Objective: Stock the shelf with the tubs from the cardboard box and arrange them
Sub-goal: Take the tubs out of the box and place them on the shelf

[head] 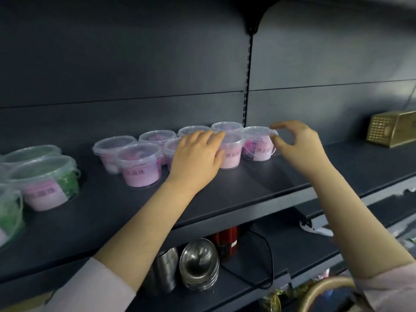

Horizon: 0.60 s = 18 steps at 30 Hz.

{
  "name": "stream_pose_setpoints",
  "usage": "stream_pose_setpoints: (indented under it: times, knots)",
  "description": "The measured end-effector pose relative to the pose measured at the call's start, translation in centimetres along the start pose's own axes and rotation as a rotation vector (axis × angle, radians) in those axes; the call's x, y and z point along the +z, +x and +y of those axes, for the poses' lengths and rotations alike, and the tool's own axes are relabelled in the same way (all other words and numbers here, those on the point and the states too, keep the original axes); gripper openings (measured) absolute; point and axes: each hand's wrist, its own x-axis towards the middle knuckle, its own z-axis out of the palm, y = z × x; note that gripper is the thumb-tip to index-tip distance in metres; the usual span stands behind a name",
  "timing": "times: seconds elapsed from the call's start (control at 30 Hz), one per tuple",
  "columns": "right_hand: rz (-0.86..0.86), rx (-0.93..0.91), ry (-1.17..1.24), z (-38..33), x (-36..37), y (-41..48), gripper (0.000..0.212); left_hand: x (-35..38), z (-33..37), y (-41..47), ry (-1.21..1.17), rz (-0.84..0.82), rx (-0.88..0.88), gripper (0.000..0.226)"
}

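Two hands (198, 158) touch upright tubs (233, 154), labels forward.

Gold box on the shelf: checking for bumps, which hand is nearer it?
Right. The right hand is left of the gold box; the left hand rests on a pink tub farther left.
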Motion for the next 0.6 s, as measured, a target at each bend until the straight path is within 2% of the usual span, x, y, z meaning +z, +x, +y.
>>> stream_pose_setpoints:
  times: [0.33,0.6]
  knots:
    - [0.153,0.046,-0.334,-11.4,-4.2,-13.9,0.028,-9.9,-1.0,-8.8,-0.224,0.165,0.096,0.031]
    - [0.131,0.227,-0.409,-13.0,-4.6,-26.8,0.029,-9.9,1.3,-17.2,-0.339,0.088,0.224,0.029]
